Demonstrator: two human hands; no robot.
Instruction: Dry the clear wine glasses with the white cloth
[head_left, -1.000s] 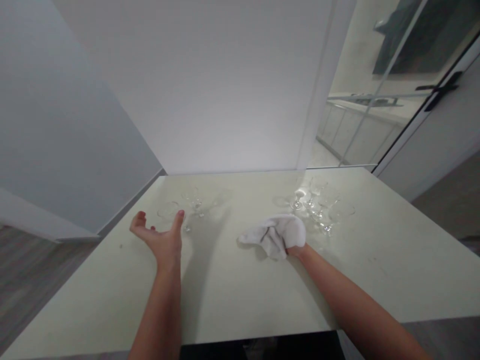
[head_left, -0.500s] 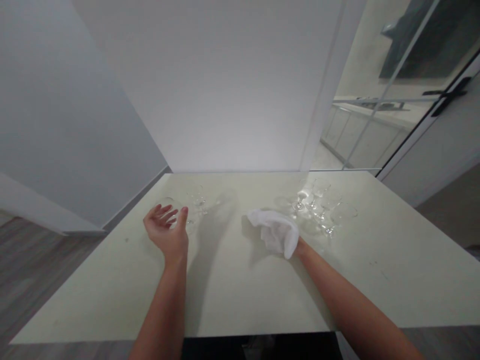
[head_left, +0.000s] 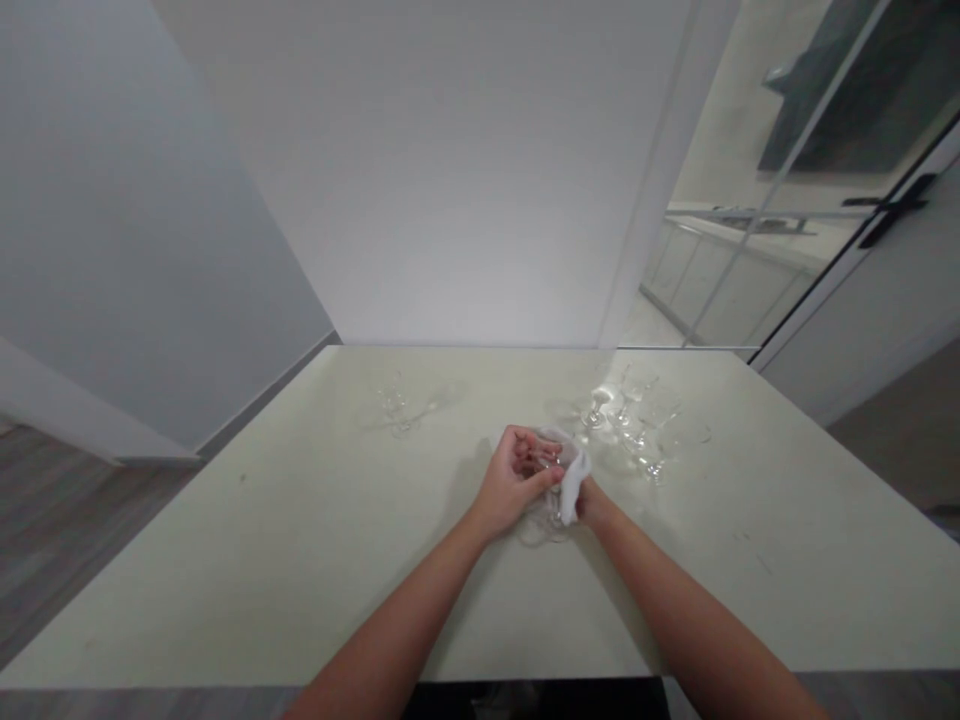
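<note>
My left hand is closed round the bowl of a clear stemmed glass held over the middle of the white table. The glass's foot shows faintly just below the hand. My right hand is mostly hidden behind a white cloth, which it grips and presses against the glass. Both hands meet at the table's centre, wrists close together.
A clear stemmed glass stands at the back left of the table. Several more clear glasses are grouped at the back right. White walls rise behind the table; a glass door is at the right.
My left hand picked up a glass from the back left and carried it right to the centre. My right hand brought the cloth in against that glass.
</note>
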